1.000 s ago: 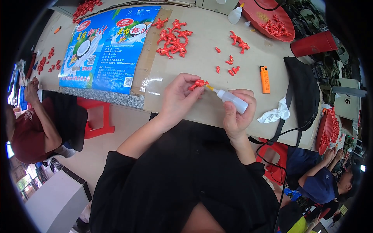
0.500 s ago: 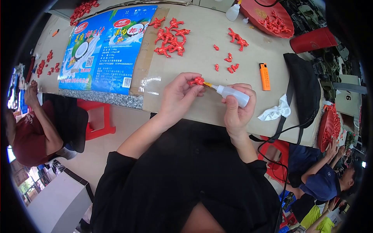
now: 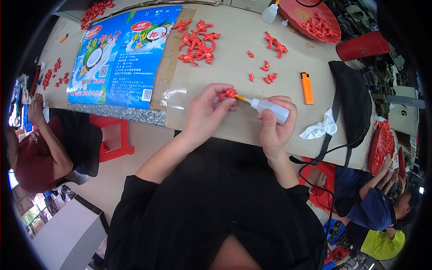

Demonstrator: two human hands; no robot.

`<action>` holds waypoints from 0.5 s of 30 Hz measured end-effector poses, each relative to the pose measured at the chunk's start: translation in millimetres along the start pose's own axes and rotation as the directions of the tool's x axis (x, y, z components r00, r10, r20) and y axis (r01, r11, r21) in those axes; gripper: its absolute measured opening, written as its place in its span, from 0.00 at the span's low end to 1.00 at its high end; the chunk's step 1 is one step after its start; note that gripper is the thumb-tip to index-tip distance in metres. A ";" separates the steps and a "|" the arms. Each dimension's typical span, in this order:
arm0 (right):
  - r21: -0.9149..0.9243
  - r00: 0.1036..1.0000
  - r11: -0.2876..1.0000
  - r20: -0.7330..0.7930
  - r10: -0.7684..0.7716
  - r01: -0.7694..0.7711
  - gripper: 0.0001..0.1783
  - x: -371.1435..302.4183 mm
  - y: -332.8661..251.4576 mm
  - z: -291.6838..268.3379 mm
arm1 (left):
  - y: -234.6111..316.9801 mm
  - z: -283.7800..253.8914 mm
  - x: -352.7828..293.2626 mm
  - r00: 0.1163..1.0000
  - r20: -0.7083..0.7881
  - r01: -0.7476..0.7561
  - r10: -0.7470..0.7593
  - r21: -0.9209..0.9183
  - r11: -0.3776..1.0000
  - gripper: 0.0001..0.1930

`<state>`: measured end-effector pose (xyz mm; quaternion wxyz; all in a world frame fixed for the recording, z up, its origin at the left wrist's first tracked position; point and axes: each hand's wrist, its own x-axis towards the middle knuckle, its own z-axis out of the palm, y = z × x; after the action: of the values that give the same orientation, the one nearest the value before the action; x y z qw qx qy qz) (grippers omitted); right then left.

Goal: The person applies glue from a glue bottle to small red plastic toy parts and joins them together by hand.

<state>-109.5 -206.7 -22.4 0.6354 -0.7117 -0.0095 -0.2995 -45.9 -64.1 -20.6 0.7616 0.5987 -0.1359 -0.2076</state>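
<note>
One grey-beige table (image 3: pixel 234 67) runs across in front of me, with one blue printed cardboard sheet (image 3: pixel 130 76) over on its left. Here's my left hand (image 3: pixel 210 108), fingertips pinching one small red figure (image 3: pixel 228 93) just above the near edge, partly hidden by my fingers. My right hand (image 3: pixel 276 121) is wrapped around one white squeeze bottle (image 3: pixel 272 110), its single yellow tip right up at the figure; whether they touch, I can't tell. Beyond, one cluster of red figures (image 3: pixel 198 42), too tangled to count. To my right: one orange lighter (image 3: pixel 307 88), one crumpled white tissue (image 3: pixel 320 128), one black pouch (image 3: pixel 353 103). Farther off, a second bottle (image 3: pixel 270 13) beside one red plate (image 3: pixel 290 18) holding more red pieces.
</note>
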 end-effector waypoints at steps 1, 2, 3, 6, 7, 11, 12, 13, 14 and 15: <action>0.001 1.000 1.000 -0.003 -0.001 0.001 0.13 0.1 -0.2 0.0 | -0.3 -0.2 0.0 1.000 0.000 0.000 0.000 0.000 1.000 0.11; 0.001 1.000 1.000 -0.003 -0.001 0.001 0.13 0.2 -0.4 0.0 | -0.6 -0.7 0.0 1.000 0.003 -0.001 0.001 0.003 1.000 0.11; 0.006 1.000 1.000 0.003 0.001 -0.001 0.13 0.2 -0.4 0.0 | -0.7 -1.0 0.1 1.000 0.007 -0.003 0.003 0.006 1.000 0.11; 0.008 1.000 1.000 0.008 0.004 -0.004 0.13 0.3 -0.7 0.1 | -0.7 -1.1 0.0 1.000 0.010 0.004 -0.004 0.008 1.000 0.11; 0.005 1.000 1.000 0.006 0.006 -0.006 0.13 0.3 -0.8 0.2 | -0.6 -1.2 0.1 1.000 0.010 0.005 -0.005 0.007 1.000 0.11; 0.003 1.000 1.000 0.011 0.006 -0.006 0.13 0.5 -1.4 -0.1 | 0.2 -0.5 1.0 1.000 0.002 -0.004 0.004 0.015 1.000 0.10; 0.006 1.000 1.000 0.011 0.011 -0.011 0.13 0.5 -1.5 -0.3 | 0.2 -0.2 1.1 1.000 -0.004 -0.012 0.012 0.019 1.000 0.10; 0.010 1.000 1.000 0.010 0.015 -0.015 0.13 0.5 -1.5 -0.4 | 0.1 -0.3 1.1 1.000 -0.004 -0.012 0.012 0.019 1.000 0.10; 0.010 1.000 1.000 0.010 0.015 -0.015 0.13 0.5 -1.4 -0.8 | -0.1 -0.5 1.1 1.000 -0.007 -0.014 0.014 0.018 1.000 0.10; 0.001 1.000 1.000 0.012 0.014 -0.014 0.13 0.3 -1.2 -1.4 | -0.4 -0.7 0.9 1.000 -0.010 -0.016 0.017 0.017 1.000 0.10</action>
<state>-110.3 -207.8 -21.3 0.6379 -0.7130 -0.0085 -0.2909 -44.9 -64.0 -21.2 0.7588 0.6050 -0.1389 -0.1973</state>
